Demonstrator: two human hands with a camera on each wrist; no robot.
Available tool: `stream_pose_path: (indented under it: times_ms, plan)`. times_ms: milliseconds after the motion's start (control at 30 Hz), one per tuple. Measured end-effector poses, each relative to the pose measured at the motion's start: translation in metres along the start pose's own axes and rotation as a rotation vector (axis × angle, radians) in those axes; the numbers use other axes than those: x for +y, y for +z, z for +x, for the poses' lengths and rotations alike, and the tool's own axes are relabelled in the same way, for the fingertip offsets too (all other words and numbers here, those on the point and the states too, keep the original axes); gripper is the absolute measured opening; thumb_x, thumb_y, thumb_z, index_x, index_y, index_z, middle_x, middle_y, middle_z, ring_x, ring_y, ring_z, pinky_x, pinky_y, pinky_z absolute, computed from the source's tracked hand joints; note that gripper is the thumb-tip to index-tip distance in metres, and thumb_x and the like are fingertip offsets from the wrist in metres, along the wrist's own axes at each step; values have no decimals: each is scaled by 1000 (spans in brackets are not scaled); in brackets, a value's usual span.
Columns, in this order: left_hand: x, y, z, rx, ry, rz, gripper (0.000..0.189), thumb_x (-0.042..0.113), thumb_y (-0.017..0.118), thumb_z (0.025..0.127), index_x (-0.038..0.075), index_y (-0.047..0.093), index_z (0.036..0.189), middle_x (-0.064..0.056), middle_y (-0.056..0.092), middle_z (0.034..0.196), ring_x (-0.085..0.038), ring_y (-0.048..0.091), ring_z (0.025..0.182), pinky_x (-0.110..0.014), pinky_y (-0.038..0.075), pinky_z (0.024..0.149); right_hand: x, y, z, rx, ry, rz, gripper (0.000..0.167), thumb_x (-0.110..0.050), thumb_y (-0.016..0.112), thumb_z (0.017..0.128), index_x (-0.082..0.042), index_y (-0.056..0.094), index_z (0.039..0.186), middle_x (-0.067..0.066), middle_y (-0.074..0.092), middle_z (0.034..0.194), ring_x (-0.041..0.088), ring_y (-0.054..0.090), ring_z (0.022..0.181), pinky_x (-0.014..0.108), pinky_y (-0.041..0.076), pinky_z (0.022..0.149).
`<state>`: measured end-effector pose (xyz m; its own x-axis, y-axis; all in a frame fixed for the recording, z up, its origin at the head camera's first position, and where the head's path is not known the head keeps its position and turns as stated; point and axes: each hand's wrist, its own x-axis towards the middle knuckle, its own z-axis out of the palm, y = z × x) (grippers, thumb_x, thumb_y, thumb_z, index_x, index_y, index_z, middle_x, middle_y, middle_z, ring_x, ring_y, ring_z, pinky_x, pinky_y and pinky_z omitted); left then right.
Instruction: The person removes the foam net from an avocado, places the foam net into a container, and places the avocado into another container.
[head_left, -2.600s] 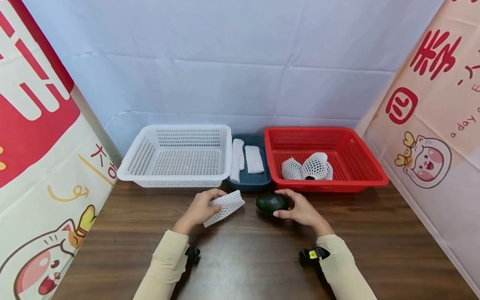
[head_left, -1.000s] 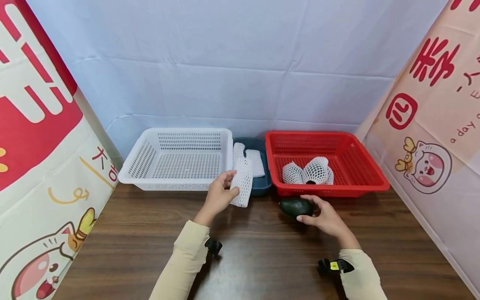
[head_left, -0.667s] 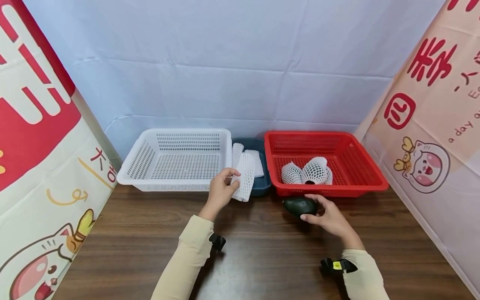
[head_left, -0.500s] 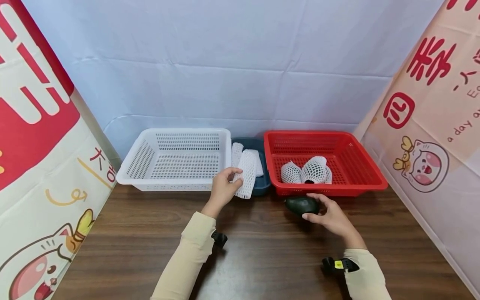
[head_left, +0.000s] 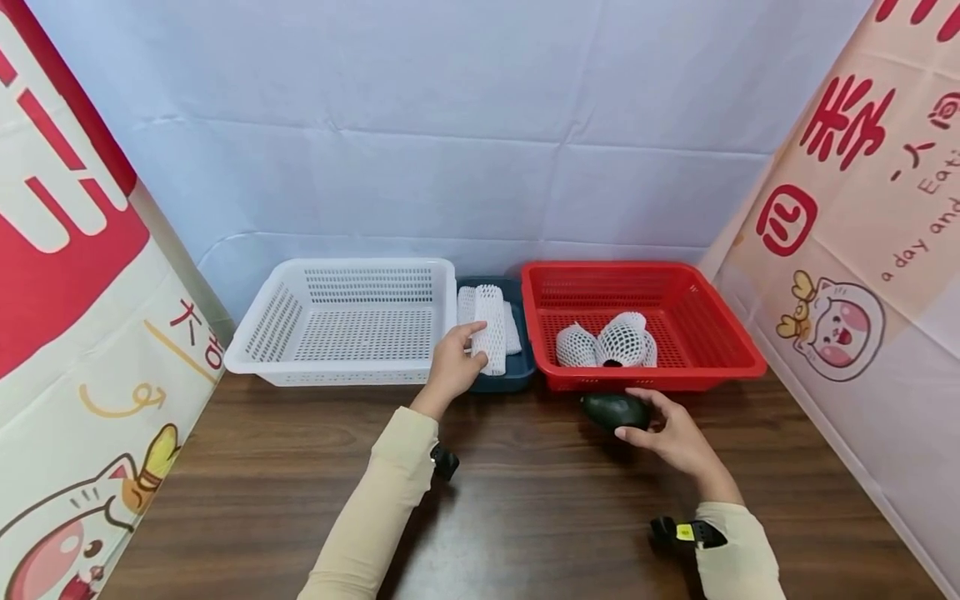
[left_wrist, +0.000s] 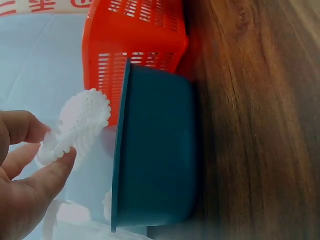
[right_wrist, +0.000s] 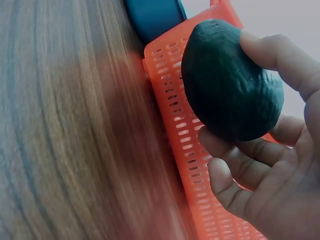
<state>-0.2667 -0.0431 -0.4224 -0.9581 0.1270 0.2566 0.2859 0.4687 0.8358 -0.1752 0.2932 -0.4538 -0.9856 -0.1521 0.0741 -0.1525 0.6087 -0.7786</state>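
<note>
My left hand (head_left: 456, 364) pinches a white foam net sleeve (head_left: 491, 332) by its near end, over the dark blue bin (head_left: 512, 382). Seen from the left wrist, the foam net sleeve (left_wrist: 82, 120) is above the rim of the bin (left_wrist: 160, 150), between thumb and fingers. Other white foam net sleeves (head_left: 513, 331) lie in that bin, partly covered. My right hand (head_left: 678, 437) grips a dark green avocado (head_left: 613, 411) in front of the red basket (head_left: 652, 379). The right wrist view shows thumb and fingertips round the avocado (right_wrist: 230, 85), its skin bare.
Inside the red basket several fruits in white foam nets (head_left: 626, 340) sit together. A white perforated basket (head_left: 337, 371) stands left of the blue bin, at the back of the brown wooden table (head_left: 540, 517). Printed cloths hang at both sides, a pale cloth (head_left: 450, 125) behind.
My left hand has carried the foam net sleeve from over the table forward and right, to above the blue bin. My right hand has moved right with the avocado.
</note>
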Motion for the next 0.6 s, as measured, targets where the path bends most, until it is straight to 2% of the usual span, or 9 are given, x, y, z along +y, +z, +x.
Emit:
stream_pose_path:
  times_ms: [100, 267, 400, 600]
  plan:
    - [-2, 1, 5, -25, 4, -10, 50, 2, 64, 81, 9, 55, 130, -14, 50, 127, -27, 54, 108, -34, 49, 81, -1, -1, -2, 1, 7, 6, 63, -25, 76, 79, -4, 48, 130, 17, 52, 121, 29, 50, 96, 35, 46, 75]
    - [-3, 3, 7, -56, 71, 11, 54, 10, 68, 81, 8, 52, 132, -20, 41, 137, -32, 47, 118, -39, 47, 84, -1, -3, -5, -2, 20, 28, 63, -24, 75, 79, -4, 47, 132, 18, 51, 123, 30, 49, 98, 37, 47, 76]
    - [-1, 4, 7, -47, 101, -2, 50, 11, 69, 80, 6, 55, 128, -19, 47, 129, -36, 49, 112, -40, 48, 81, 0, -4, -5, -8, 28, 41, 63, -23, 75, 79, -4, 46, 132, 18, 50, 124, 31, 48, 100, 38, 47, 77]
    - [-1, 6, 6, -45, 93, -15, 47, 10, 70, 80, 6, 58, 125, -17, 52, 123, -34, 54, 107, -38, 49, 81, 2, -5, -7, -4, 28, 36, 63, -23, 75, 79, -3, 47, 132, 18, 50, 123, 31, 48, 100, 35, 47, 77]
